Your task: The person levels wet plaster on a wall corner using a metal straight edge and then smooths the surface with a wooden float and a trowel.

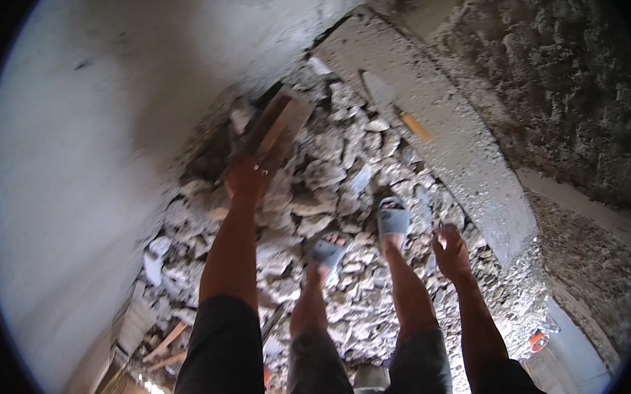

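Note:
My left hand grips the near end of a long, brown rectangular block, whose exact kind I cannot make out. It is tilted over the rubble, close to the pale wall. My right hand hangs low over the stones by the ledge, fingers loosely bent and apart, with nothing visible in it. A pointed trowel with a yellowish handle lies on the grey concrete ledge, beyond the right hand.
Broken stones cover the ground, and my slippered feet stand on them. A smooth pale wall rises at left, a rough dark wall at right. Wood pieces lie lower left; an orange round object lies lower right.

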Demonstrator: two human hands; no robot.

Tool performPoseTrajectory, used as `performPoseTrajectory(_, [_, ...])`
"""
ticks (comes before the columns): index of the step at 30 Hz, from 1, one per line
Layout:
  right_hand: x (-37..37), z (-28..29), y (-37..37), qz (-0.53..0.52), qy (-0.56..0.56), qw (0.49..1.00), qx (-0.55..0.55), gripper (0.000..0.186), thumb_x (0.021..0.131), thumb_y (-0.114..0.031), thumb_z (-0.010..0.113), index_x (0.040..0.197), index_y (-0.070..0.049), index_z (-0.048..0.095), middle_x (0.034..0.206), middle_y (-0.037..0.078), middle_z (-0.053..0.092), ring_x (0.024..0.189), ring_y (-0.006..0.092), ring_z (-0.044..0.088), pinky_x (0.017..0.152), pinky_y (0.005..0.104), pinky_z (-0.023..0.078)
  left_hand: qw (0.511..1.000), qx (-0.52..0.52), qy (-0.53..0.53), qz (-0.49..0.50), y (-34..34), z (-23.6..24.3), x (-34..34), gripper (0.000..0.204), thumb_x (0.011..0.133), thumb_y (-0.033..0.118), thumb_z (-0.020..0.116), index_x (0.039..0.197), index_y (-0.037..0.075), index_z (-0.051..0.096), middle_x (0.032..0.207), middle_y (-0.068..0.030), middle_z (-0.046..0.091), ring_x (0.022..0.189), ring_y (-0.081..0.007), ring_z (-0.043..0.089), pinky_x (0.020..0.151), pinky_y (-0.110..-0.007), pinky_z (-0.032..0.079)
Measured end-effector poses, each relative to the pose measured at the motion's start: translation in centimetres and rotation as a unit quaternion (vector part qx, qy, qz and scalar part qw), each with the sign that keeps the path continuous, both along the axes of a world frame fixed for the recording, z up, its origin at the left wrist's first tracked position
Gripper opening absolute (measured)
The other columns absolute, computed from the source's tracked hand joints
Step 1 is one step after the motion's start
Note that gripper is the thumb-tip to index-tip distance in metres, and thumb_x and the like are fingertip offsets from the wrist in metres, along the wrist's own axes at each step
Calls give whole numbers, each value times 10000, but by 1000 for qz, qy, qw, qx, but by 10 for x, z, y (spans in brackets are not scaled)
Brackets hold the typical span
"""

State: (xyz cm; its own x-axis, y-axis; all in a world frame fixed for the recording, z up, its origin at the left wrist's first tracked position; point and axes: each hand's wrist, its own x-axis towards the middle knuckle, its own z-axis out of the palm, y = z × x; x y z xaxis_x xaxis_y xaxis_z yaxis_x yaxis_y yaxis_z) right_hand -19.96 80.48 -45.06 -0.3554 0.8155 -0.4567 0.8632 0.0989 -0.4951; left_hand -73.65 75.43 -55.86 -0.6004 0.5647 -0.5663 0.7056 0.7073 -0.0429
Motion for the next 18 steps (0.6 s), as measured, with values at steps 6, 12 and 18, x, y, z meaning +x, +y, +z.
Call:
performPoseTrajectory(6, [126, -40, -51, -88, -154, 964, -198, 439, 910, -346, 712, 1174, 4, 697, 1076, 251, 733, 1052, 380, 714, 912, 455, 556, 981, 110, 67, -144, 26, -97, 4, 591, 920, 517, 646, 1312, 76, 628, 1305, -193, 649, 1210, -340, 641, 1002, -510, 513])
performPoseTrajectory(12, [166, -67, -70, -111, -98, 953, -266, 399, 955, -260, 705, 1208, 47, 676, 1156, 212, 738, 1082, 289, 722, 933, 402, 566, 984, 151, 89, -34, -13, -180, -28, 481, 925, 323, 682, 1305, 35, 613, 1205, -213, 655, 1086, -411, 649, 893, -547, 525])
performPoseTrajectory(18, [197, -24, -93, -202, -117, 946, -225, 356, 901, -248, 733, 1161, -5, 718, 1059, 172, 763, 1007, 255, 740, 890, 386, 578, 944, 287, -78, 141, -33, -93, 77, 382, 923, 218, 679, 1233, 4, 613, 1091, -272, 656, 1019, -394, 656, 910, -469, 517])
